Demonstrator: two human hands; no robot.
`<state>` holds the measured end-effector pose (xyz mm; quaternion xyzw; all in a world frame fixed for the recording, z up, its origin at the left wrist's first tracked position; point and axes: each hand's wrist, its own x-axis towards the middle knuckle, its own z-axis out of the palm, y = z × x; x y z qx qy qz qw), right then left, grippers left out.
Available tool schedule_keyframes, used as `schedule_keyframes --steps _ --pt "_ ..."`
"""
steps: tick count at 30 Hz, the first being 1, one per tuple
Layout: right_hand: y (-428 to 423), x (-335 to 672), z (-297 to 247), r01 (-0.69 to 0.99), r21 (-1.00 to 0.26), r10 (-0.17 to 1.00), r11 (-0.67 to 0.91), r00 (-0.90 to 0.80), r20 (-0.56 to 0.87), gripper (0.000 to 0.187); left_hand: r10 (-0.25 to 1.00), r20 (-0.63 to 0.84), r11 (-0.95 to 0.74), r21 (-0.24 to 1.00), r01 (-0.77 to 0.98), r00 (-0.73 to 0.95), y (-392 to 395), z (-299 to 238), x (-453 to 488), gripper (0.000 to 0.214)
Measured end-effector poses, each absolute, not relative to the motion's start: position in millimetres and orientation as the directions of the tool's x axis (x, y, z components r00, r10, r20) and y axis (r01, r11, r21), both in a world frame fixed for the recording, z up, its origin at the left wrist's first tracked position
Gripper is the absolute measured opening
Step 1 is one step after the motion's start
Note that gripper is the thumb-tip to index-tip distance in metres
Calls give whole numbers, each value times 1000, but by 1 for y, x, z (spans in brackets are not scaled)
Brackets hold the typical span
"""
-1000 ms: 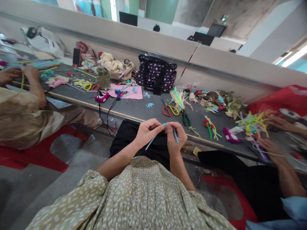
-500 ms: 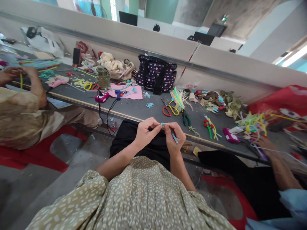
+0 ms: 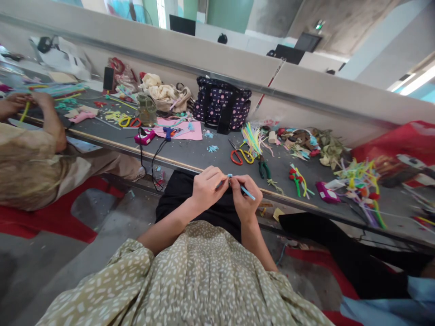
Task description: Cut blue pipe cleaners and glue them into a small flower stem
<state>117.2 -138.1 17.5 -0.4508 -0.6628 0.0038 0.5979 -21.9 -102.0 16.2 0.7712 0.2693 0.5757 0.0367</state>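
Over my lap, my left hand [image 3: 208,186] and my right hand [image 3: 246,199] meet with fingers pinched together. Between them is a short light-blue pipe cleaner [image 3: 248,193], its straight end sticking out past my right fingers. A small bent blue part of it shows at the fingertips; the rest is hidden by my fingers. Beyond my hands on the bench lie red-and-yellow scissors [image 3: 242,156], dark green pliers [image 3: 263,168] and a bundle of pale pipe cleaners [image 3: 252,139].
A dark dotted bag [image 3: 208,106] stands against the partition. On the grey bench [image 3: 190,156] are a blue glue gun [image 3: 167,133], pink paper [image 3: 196,131], a glass jar [image 3: 147,113] and blue scraps [image 3: 212,148]. A co-worker's hands [image 3: 23,102] hold a yellow-green stem at left.
My fingers have shifted slightly on the blue pipe cleaner, and its free end now points further right. At right, a co-worker's hand has withdrawn from the bench.
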Motion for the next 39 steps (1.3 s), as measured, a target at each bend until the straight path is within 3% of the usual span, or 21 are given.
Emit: schedule_keyframes --steps 17,26,29,34,36,39 --pt "-135 112 17 386 -811 785 440 272 556 24 333 852 -846 82 526 403 -101 16 -22 25" --pt "-130 117 18 146 -907 876 396 237 421 25 406 850 -838 199 507 336 -98 9 -21 18" --pt "-128 118 18 122 -912 879 390 245 409 25 452 837 -845 290 450 308 -100 12 -21 17" --pt "-129 118 19 158 -897 856 413 269 442 26 646 723 -763 608 220 243 -102 18 -21 22" --pt "-129 118 19 167 -887 845 430 271 461 26 748 610 -649 756 91 263 -101 21 -21 29" --pt "-129 118 18 162 -874 829 457 278 485 24 848 356 -318 934 -161 393 -98 23 -21 36"
